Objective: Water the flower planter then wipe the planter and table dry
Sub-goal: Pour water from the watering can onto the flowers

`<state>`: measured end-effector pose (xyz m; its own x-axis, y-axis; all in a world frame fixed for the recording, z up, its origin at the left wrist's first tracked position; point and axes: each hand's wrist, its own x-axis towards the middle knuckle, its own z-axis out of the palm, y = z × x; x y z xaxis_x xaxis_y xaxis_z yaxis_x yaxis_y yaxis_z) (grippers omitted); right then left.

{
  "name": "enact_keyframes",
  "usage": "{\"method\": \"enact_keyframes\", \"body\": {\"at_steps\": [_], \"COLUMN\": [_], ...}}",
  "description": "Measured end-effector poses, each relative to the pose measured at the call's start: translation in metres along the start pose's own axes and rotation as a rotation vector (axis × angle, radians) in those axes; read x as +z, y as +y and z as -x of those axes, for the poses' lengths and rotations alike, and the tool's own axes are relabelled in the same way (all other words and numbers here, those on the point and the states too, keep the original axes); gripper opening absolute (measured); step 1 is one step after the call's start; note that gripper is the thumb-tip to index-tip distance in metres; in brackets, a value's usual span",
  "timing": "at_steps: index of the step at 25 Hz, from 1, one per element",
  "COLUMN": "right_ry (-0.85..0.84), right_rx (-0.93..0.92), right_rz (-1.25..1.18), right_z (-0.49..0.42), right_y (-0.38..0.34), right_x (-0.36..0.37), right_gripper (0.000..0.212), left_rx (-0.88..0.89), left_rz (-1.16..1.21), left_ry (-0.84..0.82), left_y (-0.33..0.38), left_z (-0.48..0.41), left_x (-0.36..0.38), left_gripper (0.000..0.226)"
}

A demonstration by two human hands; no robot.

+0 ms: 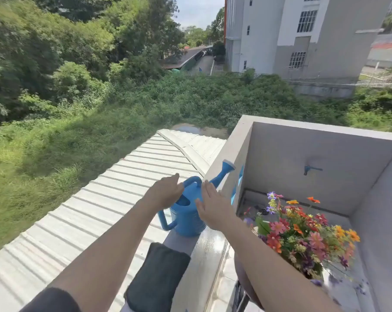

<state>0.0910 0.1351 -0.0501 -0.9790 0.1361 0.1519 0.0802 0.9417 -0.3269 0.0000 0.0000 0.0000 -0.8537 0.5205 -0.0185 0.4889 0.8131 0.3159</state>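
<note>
A blue watering can (188,219) stands on a wet ledge (209,248), its spout pointing up and right. My left hand (165,191) hovers at the can's top handle, fingers spread; I cannot tell whether it touches. My right hand (213,206) is flat and open against the can's right side. A planter of mixed red, orange, pink and purple flowers (303,235) sits to the right, below my right forearm. A dark folded cloth (156,278) lies over the ledge nearer to me.
Beyond the ledge drops a white corrugated roof (114,199). A concrete-walled washing corner with a blue tap (309,169) lies behind the flowers. Dense greenery and a white building (303,34) fill the distance.
</note>
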Motion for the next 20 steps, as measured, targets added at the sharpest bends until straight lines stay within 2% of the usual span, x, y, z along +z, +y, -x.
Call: {"method": "enact_keyframes", "body": {"at_steps": [5, 8, 11, 14, 17, 20], "right_ry": [0.014, 0.084, 0.118, 0.152, 0.195, 0.21], "right_rx": [0.023, 0.078, 0.12, 0.144, 0.142, 0.118], "right_rz": [-0.006, -0.136, -0.174, -0.171, -0.165, -0.242], "right_z": [-0.009, -0.009, -0.006, -0.006, -0.006, -0.002], "right_y": [0.004, 0.003, -0.001, -0.006, -0.005, -0.002], "right_x": [0.049, 0.07, 0.078, 0.078, 0.076, 0.071], "right_gripper": [0.085, 0.08, 0.077, 0.075, 0.082, 0.082], "left_rx": [-0.058, -0.032, 0.007, -0.088, -0.15, -0.118], "left_rz": [0.037, 0.121, 0.378, 0.604, 0.633, 0.637], "left_ry": [0.088, 0.182, 0.277, 0.364, 0.428, 0.43], "left_y": [-0.012, -0.017, -0.021, -0.02, -0.015, -0.008], "left_z": [0.003, 0.004, 0.006, 0.007, 0.004, 0.003], "left_x": [0.04, 0.051, 0.059, 0.063, 0.063, 0.056], "left_gripper": [0.03, 0.029, 0.042, 0.041, 0.049, 0.054]}}
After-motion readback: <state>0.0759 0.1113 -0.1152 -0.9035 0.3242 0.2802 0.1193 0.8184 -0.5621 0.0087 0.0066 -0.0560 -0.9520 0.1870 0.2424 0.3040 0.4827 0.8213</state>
